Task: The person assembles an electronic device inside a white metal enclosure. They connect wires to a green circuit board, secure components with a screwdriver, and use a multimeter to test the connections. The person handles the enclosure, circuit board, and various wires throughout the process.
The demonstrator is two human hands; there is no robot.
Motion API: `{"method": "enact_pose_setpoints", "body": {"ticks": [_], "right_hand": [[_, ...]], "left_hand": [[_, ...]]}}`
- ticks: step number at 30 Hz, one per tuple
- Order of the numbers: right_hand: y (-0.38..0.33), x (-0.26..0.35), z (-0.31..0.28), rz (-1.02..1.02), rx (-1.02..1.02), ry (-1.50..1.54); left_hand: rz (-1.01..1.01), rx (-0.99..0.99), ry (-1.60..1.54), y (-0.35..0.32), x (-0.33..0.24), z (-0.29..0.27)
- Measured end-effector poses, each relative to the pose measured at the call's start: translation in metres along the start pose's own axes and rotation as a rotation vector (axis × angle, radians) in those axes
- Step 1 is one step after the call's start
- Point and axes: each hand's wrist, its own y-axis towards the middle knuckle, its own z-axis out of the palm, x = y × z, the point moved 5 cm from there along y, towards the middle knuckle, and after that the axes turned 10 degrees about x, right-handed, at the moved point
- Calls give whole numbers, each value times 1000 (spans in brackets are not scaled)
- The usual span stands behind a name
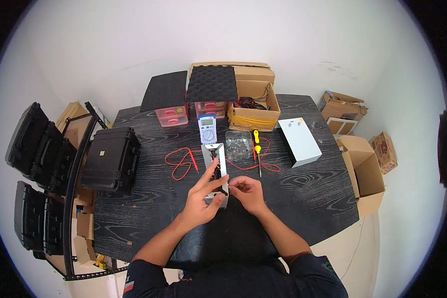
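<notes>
In front of me on the black table lies a narrow, open white metal case [222,158] with wires and dark parts inside. My left hand [202,198] grips its near part, one finger reaching along the inside and the others across toward the right wall. My right hand [250,194] is at the case's right side, thumb and forefinger pinched together; whatever they hold is too small to make out. Just beyond the case is a blue-and-white multimeter [208,130]. Red test leads [188,163] curl on both sides of it.
Right of the multimeter sit a clear parts box [238,145] and yellow-handled screwdrivers [257,149]. A white metal cover [300,140] stands farther right. Behind are pink drawer units [173,118] under black foam and a cardboard box [256,113] of cables. A black hard case [110,159] is at left.
</notes>
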Motion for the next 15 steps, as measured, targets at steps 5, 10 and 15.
{"method": "enact_pose_setpoints", "body": {"ticks": [5, 10, 15], "right_hand": [[1, 8, 2, -182, 4, -90], [0, 4, 4, -98, -28, 10], [1, 5, 2, 9, 29, -33]], "left_hand": [[-30, 4, -51, 0, 0, 0], [-2, -6, -25, -1, 3, 1], [-50, 3, -81, 0, 0, 1]]}}
